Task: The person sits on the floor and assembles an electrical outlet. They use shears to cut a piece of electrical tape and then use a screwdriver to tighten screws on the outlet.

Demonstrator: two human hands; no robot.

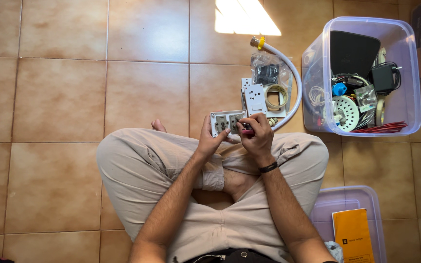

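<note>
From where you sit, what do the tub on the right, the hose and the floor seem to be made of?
The tub looks like clear plastic: its contents show through the walls. The hose seems white flexible plastic or rubber, curving, with a metal end. The floor looks like glazed ceramic tile, mottled tan with grout lines.

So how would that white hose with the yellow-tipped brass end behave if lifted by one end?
The white flexible hose already lies in a curve on the tiled floor, so it would probably sag and swing. Its metal fitting likely makes that end heavier.
</note>
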